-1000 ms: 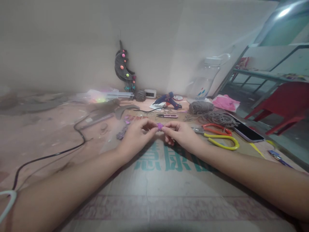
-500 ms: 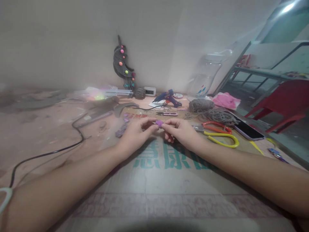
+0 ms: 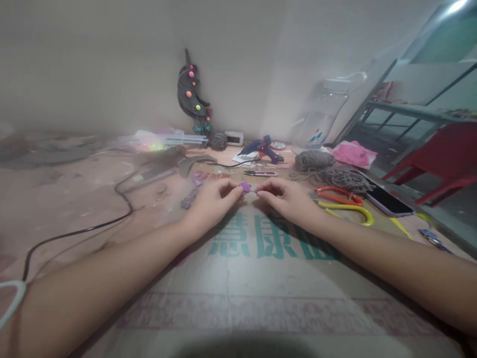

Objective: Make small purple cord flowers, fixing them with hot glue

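Observation:
My left hand (image 3: pixel 213 203) pinches a small purple flower-like piece (image 3: pixel 245 187) between thumb and fingertips, above the printed cardboard sheet (image 3: pixel 223 278). A thin dark strand (image 3: pixel 254 191) spans the small gap from that piece to my right hand (image 3: pixel 289 200). My right thumb and forefinger are closed on the strand's end; its exact kind is too small to make out. Beside my left hand lie several small purple and grey pieces (image 3: pixel 189 200), partly hidden by it. Thread snips (image 3: pixel 263 173) lie just beyond both hands.
A dark blue glue gun (image 3: pixel 261 147) stands at the back. On the right are grey yarn (image 3: pixel 315 160), a tool's yellow handle (image 3: pixel 357 208) and red handle (image 3: pixel 341 195), and a phone (image 3: pixel 391 200). A black cord (image 3: pixel 78 232) crosses the left; a clear jug (image 3: pixel 322 117) stands behind.
My right hand has drawn away to the right from the purple piece, and a thin strand now shows between them. My left hand still holds the piece. The view has shifted slightly.

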Demonstrator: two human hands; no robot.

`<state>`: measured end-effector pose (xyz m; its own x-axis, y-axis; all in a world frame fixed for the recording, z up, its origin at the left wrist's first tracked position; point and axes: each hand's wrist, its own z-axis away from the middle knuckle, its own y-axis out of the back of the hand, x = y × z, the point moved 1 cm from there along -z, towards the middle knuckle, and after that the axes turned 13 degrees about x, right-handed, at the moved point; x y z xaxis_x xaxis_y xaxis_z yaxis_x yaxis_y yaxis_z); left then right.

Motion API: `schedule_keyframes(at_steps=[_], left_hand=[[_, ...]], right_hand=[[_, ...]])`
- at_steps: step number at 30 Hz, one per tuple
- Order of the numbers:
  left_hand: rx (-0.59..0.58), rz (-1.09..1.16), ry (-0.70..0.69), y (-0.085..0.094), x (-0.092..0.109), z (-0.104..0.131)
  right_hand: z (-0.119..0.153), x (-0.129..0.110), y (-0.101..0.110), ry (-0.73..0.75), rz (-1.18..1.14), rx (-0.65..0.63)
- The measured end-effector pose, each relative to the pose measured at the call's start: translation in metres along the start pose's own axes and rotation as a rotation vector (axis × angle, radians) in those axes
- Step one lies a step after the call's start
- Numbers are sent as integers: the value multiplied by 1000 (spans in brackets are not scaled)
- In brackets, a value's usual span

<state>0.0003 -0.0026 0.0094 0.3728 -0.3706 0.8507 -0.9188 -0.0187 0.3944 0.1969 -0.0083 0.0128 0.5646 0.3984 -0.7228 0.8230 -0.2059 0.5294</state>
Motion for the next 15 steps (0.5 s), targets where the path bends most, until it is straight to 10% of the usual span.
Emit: schedule_keyframes(at_steps=[15], left_hand=[[-111, -57, -73, -3, -1, 1]], right_hand=[[0, -1, 2, 569, 141, 109]])
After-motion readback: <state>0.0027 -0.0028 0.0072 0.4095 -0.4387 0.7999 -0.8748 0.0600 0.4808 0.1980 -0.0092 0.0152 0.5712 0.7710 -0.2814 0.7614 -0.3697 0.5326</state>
